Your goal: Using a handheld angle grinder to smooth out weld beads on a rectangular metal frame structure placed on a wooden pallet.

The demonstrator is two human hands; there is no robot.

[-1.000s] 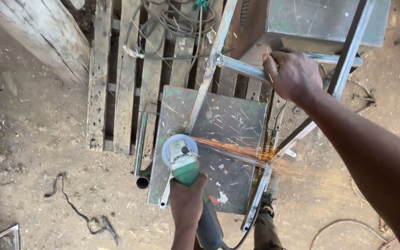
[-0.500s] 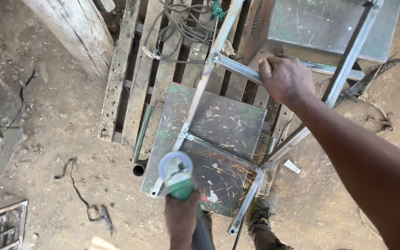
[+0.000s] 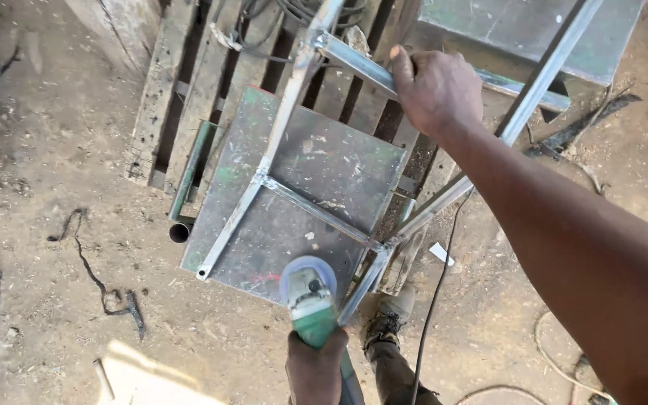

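While right hand grips top bar of metal frame, left hand wraps tight round green grinder. Grinder disc sits near frame's lower corner, over grey metal plate. Plate lies on wooden pallet. Boot beside frame.

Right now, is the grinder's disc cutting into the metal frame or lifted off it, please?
Lifted off, it seems. The green angle grinder in the left hand sits beside the metal frame, throwing no sparks. The right hand grips the frame's upper bar.
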